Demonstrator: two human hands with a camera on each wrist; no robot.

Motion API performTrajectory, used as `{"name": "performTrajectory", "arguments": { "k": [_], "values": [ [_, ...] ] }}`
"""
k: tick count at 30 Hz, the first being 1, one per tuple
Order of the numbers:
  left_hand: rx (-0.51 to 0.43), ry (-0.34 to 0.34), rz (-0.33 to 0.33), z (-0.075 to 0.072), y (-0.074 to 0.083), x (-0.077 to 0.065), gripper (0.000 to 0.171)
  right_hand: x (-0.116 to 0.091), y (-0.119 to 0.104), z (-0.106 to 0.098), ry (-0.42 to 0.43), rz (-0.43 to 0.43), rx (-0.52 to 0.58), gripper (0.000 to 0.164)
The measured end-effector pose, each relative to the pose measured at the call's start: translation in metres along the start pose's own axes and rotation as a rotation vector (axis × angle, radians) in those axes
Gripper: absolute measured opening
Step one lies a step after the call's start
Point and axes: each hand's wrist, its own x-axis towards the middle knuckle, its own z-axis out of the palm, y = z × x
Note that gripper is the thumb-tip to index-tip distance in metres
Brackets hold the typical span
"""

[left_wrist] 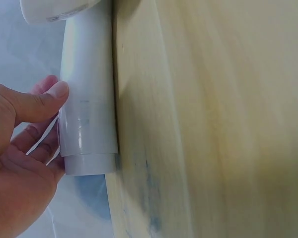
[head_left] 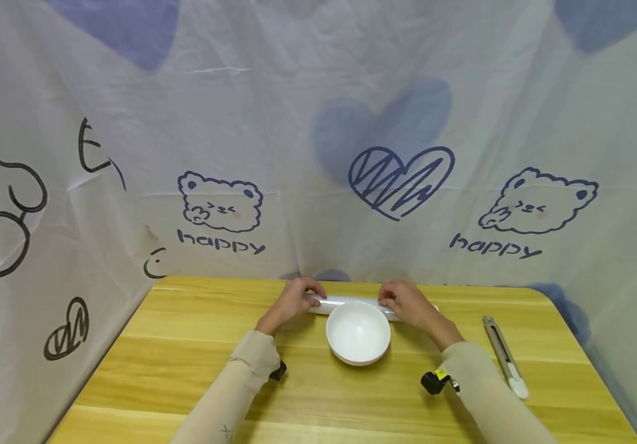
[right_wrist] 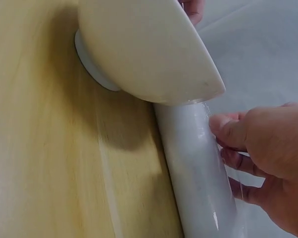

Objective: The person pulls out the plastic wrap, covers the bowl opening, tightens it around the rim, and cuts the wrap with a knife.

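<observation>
A roll of cling film (head_left: 340,300) lies crosswise at the far side of the table, just behind a white bowl (head_left: 358,333). My left hand (head_left: 294,297) holds the roll near its left end. In the left wrist view, the thumb (left_wrist: 58,91) rests on the film and the other fingers reach behind, close to the white core end (left_wrist: 91,164). Toward the other end, my right hand (head_left: 407,302) has its thumb and forefinger together at the far side of the roll (right_wrist: 193,163), at the film's surface. The bowl stands upright, its rim overlapping the roll in the right wrist view.
A utility knife (head_left: 504,354) with a grey and white body lies on the right of the wooden table (head_left: 196,345). A printed white cloth (head_left: 307,154) hangs right behind the table's far edge and along both sides.
</observation>
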Motion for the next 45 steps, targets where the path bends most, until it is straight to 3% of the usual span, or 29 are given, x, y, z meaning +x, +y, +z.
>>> {"name": "performTrajectory", "arguments": {
  "k": [13, 20, 29, 37, 45],
  "values": [
    [0.063, -0.021, 0.009, 0.007, 0.004, 0.005, 0.016, 0.004, 0.000, 0.005, 0.079, 0.016, 0.016, 0.006],
    [0.102, -0.040, 0.106, 0.015, 0.010, 0.016, 0.019, 0.005, 0.002, 0.007, 0.092, 0.084, 0.031, 0.005],
    [0.128, -0.062, 0.124, 0.022, 0.015, 0.027, 0.014, 0.013, 0.004, 0.014, 0.165, 0.114, 0.049, 0.006],
    [0.074, -0.105, 0.068, 0.026, 0.024, 0.035, 0.004, 0.015, 0.007, 0.014, 0.155, 0.155, 0.098, 0.007],
    [0.111, -0.151, 0.058, 0.025, 0.027, 0.040, 0.011, 0.014, 0.006, 0.011, 0.118, 0.131, 0.100, 0.006]
  ]
}}
